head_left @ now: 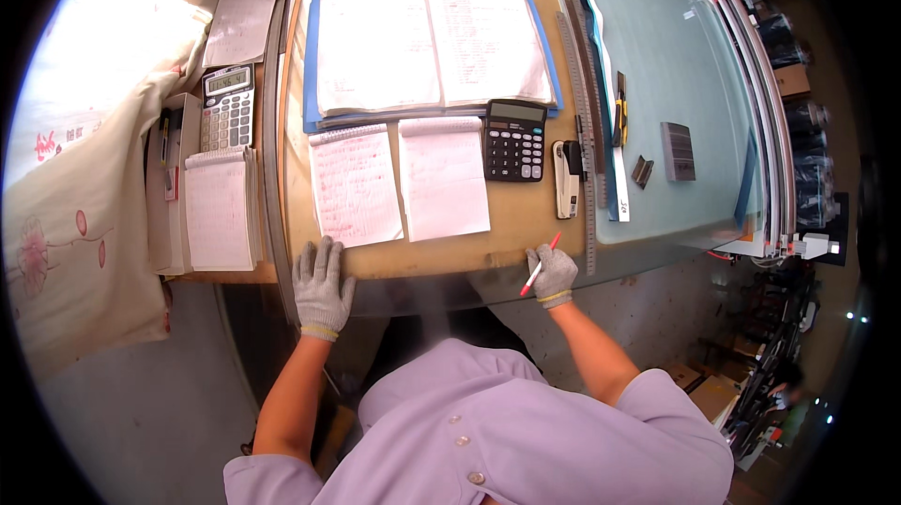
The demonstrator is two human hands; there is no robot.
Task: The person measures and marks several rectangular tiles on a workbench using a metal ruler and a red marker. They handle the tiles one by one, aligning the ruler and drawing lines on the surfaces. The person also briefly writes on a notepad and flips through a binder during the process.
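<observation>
Both my hands wear grey knit gloves with yellow cuffs. My left hand [321, 287] lies flat at the table's front edge, fingers spread, its fingertips by the lower corner of a spiral notepad [357, 184] with red handwriting. My right hand [556, 275] is closed round a red and white pen [532, 278], held slantwise over the front edge. A second spiral notepad [444, 179] lies beside the first. Behind both, an open ledger [380, 50] with written pages rests on a blue folder [313, 64]. A black calculator [514, 141] and a stapler [566, 179] are to their right.
A steel ruler [588, 233] and long strips lie right of the stapler. On the glass surface [657, 36] are a yellow-black cutter [620, 115] and a grey box [678, 151]. Leftward sit a grey calculator [227, 111], a notepad [221, 209] and a flowered curtain [84, 270].
</observation>
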